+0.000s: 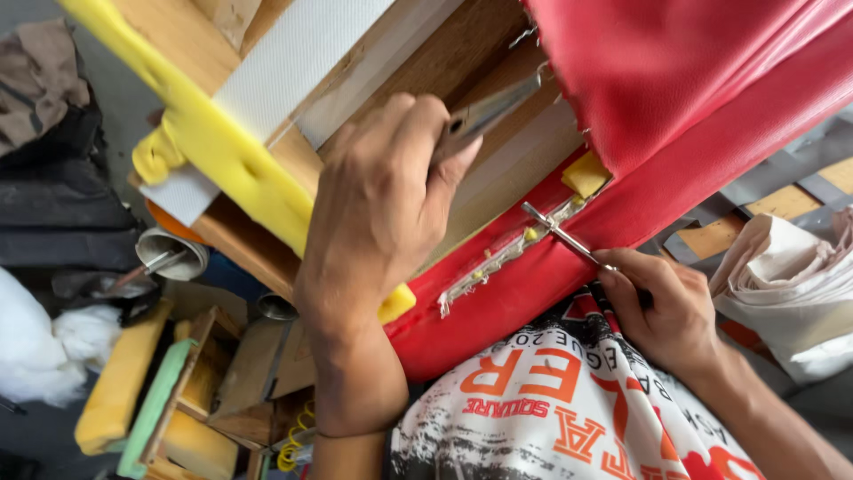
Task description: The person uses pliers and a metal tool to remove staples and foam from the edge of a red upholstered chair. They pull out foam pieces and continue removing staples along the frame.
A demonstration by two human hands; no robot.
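Observation:
A wooden seat frame [498, 169] with yellow foam [222, 151] lies in front of me, red leather cover [675, 98] partly peeled back. My left hand [378, 204] is closed around a metal pliers-like tool [489, 111] held against the wood. My right hand [662, 307] grips a thin metal screwdriver-like tool [564, 236], its tip at a row of staples [506, 253] along the red cover's edge.
A white woven strip [284, 62] crosses the frame. At the lower left are wooden boxes [213, 391], foam scraps [115, 382], white stuffing [44, 347] and a tape roll [169, 253]. A crumpled cloth bag [791, 284] lies at the right.

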